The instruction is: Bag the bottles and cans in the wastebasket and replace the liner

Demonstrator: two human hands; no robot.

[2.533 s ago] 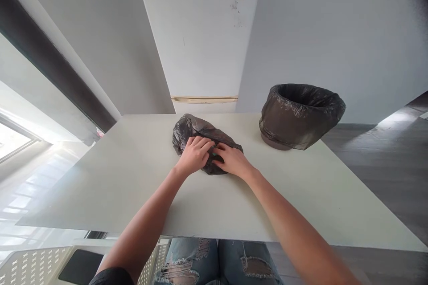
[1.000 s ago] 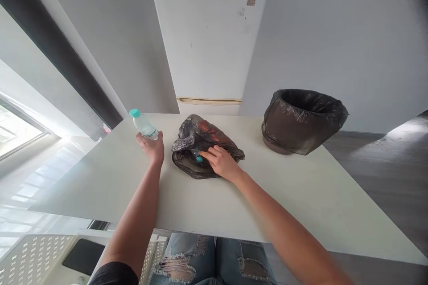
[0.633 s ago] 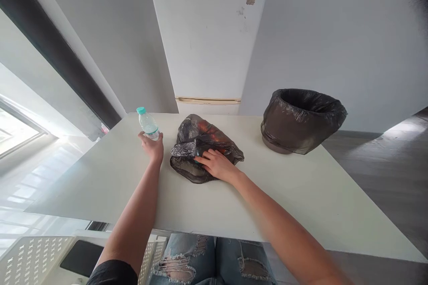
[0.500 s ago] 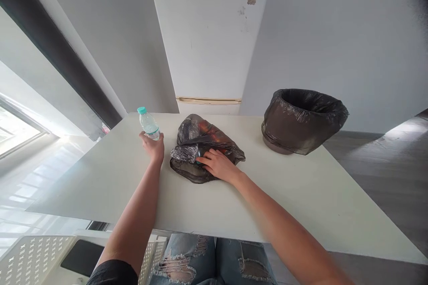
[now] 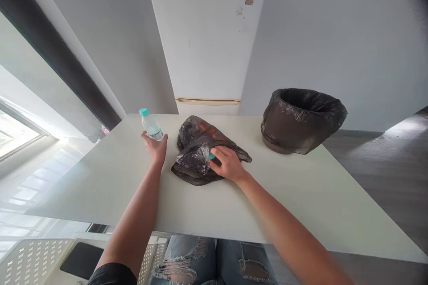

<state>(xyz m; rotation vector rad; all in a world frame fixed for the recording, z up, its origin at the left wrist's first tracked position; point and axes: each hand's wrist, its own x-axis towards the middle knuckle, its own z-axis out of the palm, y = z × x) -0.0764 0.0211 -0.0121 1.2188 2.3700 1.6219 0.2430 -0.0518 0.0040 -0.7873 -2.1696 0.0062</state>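
My left hand (image 5: pixel 155 146) is wrapped round the lower part of a clear plastic bottle (image 5: pixel 151 124) with a turquoise cap, upright on the left of the table. In the middle lies a dark, see-through plastic bag (image 5: pixel 194 151), crumpled, with reddish things (image 5: pixel 214 132) showing dimly inside. At the bag's opening my right hand (image 5: pixel 229 162) has its fingers closed on the turquoise cap (image 5: pixel 211 155) of a second bottle. The body of that bottle is covered by the bag.
A bin (image 5: pixel 297 122) lined with a black bag stands at the table's right rear. The white table (image 5: pixel 301 205) reaches toward a white fridge (image 5: pixel 207 35) at the wall. A perforated chair (image 5: pixel 40 258) with a black phone-like slab (image 5: pixel 82 260) is at lower left.
My right hand has closed on the turquoise cap at the bag's opening and shifted slightly right, lifting the bag's fold. My left hand and its bottle have hardly moved.
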